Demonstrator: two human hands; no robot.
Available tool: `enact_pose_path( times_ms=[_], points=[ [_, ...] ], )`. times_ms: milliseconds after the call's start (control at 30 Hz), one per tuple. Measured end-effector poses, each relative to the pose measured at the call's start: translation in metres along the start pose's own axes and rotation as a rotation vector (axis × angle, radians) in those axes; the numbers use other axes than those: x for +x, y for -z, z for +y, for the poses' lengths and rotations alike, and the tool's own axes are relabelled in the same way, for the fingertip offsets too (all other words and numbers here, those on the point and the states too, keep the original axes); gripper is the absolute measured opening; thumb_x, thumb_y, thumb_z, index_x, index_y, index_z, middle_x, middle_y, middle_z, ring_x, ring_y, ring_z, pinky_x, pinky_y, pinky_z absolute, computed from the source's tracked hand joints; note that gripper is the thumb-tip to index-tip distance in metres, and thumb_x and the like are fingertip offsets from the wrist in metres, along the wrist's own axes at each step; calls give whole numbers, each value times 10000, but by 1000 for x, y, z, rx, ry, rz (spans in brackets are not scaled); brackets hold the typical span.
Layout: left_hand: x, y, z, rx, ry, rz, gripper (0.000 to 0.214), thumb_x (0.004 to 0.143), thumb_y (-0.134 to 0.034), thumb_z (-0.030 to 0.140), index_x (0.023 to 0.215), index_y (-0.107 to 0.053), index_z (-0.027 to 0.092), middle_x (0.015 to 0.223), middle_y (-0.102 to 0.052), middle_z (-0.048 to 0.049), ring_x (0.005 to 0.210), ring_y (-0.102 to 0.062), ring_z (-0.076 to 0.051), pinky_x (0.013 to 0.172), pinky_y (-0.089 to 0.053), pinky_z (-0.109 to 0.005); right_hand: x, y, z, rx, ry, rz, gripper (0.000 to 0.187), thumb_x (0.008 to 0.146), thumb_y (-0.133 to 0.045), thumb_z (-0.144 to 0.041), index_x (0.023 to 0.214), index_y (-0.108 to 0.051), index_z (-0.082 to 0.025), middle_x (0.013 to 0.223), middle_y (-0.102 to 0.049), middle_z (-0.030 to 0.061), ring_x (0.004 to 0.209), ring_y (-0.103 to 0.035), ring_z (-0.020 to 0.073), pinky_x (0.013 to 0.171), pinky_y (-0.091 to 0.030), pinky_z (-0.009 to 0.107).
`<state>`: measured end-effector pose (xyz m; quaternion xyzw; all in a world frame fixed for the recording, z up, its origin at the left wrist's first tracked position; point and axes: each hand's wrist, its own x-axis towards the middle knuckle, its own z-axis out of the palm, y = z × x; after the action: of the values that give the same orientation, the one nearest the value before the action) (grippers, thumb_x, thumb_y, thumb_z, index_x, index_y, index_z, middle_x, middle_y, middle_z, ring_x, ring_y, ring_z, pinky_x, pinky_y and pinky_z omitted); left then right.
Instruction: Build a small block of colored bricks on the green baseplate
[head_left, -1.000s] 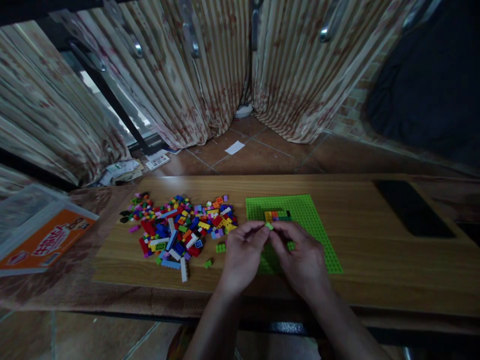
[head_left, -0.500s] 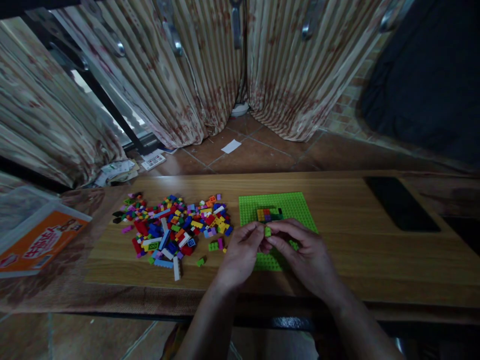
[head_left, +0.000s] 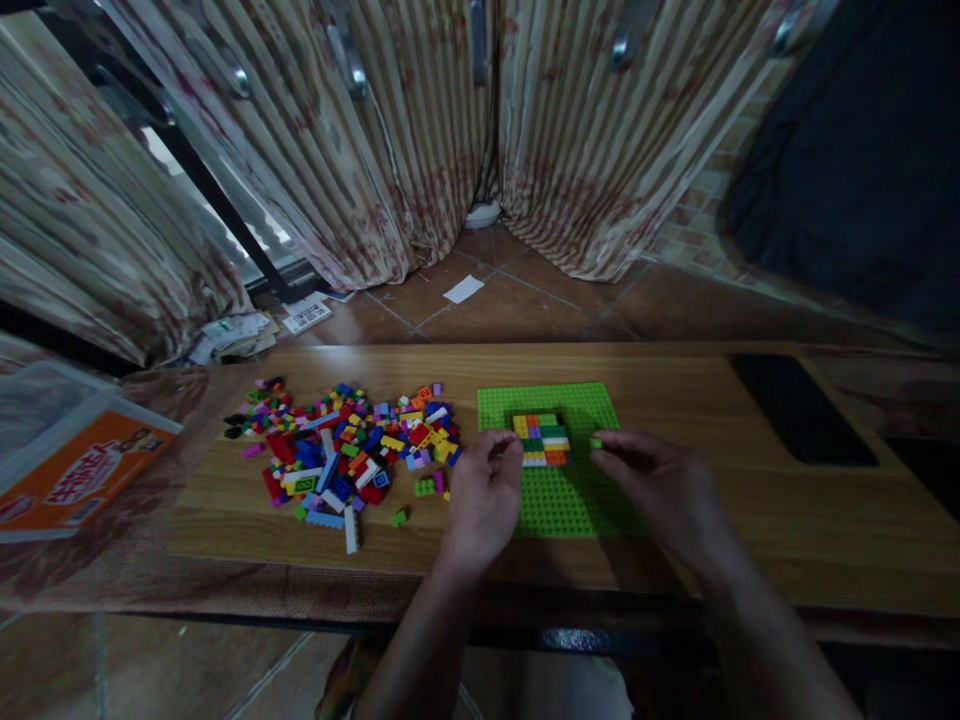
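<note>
My right hand pinches a small lime-green brick between thumb and fingertips, over the right part of the green baseplate. On the plate sits a flat block of multicoloured bricks in yellow, orange, green, white and other colours. My left hand is closed, its fingers curled beside the left edge of that block. Whether anything is between its fingertips is hidden. The block lies between my two hands.
A large pile of loose bricks covers the table's left part. Nearer me lie a small green brick and a green brick. A clear box with an orange label stands far left. A dark phone-like slab lies right.
My hands have moved apart from where they met over the plate. The right hand has gone right with a lime-green brick; the left stays near the plate's left side. The multicoloured block now shows more fully.
</note>
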<state>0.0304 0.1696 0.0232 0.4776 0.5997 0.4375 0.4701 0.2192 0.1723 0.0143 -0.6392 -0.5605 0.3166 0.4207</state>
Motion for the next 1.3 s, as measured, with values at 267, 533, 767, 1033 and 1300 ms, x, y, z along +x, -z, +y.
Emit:
enact_pose_path(
  times_ms=[267,533,767,1033,1300],
  points=[
    [-3,1,4,298,11,10,278,849,-563,295,1086,-640,172,998,-688,-81,807,-629,-184,752,-477,-303,-3,-10,-10,-95,-49,-125,221,741,-645,-332,885,-745,-197,786,-745,46,686,-684,199,657,-542,328],
    [-3,2,7,347,11,-16,295,857,-556,294,1112,-628,165,999,-693,-91,809,-639,-193,756,-489,-320,0,-17,-10,-112,-92,-94,249,711,-658,-358,874,-745,-191,763,-744,49,640,-672,195,629,-526,329],
    [-4,1,6,370,11,-28,300,853,-550,295,1110,-627,159,1021,-690,-101,805,-636,-201,772,-489,-341,-1,-16,-9,-131,-95,-107,311,723,-663,-420,907,-747,-184,784,-745,54,659,-670,204,629,-513,330],
    [-4,1,4,337,9,-37,296,851,-553,297,1105,-631,169,1028,-691,-101,788,-632,-195,758,-495,-331,2,-13,0,-177,-60,-125,333,828,-552,-429,959,-743,-189,686,-724,41,624,-669,199,610,-500,320],
    [-6,0,6,354,21,-42,330,850,-542,279,1138,-630,142,1067,-688,-122,812,-640,-211,765,-503,-335,5,-16,1,-183,-83,-79,317,748,-631,-452,865,-760,-186,675,-724,47,592,-657,199,553,-477,309]
  ],
)
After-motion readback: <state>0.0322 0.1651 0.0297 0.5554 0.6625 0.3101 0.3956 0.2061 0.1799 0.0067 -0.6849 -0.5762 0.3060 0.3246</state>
